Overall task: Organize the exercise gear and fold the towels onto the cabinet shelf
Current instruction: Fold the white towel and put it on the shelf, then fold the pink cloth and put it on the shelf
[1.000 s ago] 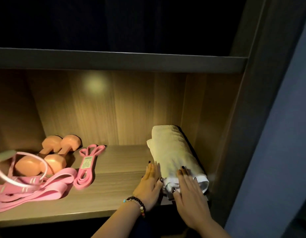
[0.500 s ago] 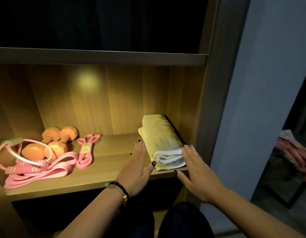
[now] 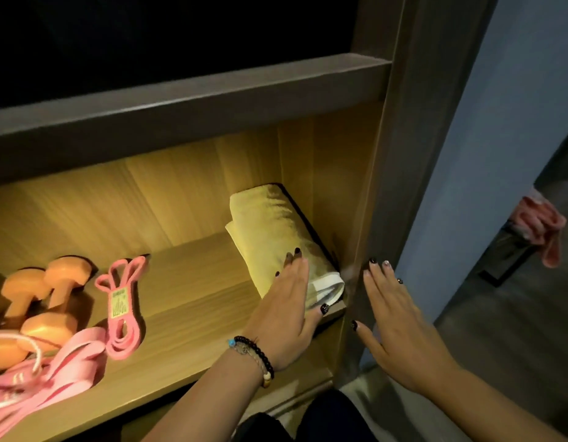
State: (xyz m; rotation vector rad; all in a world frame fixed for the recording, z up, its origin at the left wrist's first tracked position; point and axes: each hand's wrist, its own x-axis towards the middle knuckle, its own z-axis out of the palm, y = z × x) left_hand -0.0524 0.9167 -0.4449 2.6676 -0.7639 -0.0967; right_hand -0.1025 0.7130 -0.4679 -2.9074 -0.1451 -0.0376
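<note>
A folded pale towel lies at the right end of the lit wooden cabinet shelf, against the side wall. My left hand rests flat on the towel's near end, fingers straight. My right hand hovers open in front of the cabinet's dark side panel, off the towel. Orange dumbbells sit at the shelf's left. A pink resistance band with a label lies beside them. More pink bands and a white ring pile at the front left.
A dark shelf board spans above the lit compartment. To the right of the cabinet is a grey wall and dark floor. A pink cloth hangs on something at the far right.
The view swung right and tilted. My right hand came off the towel and moved out past the cabinet side. My left hand moved from beside the towel onto its near end.
</note>
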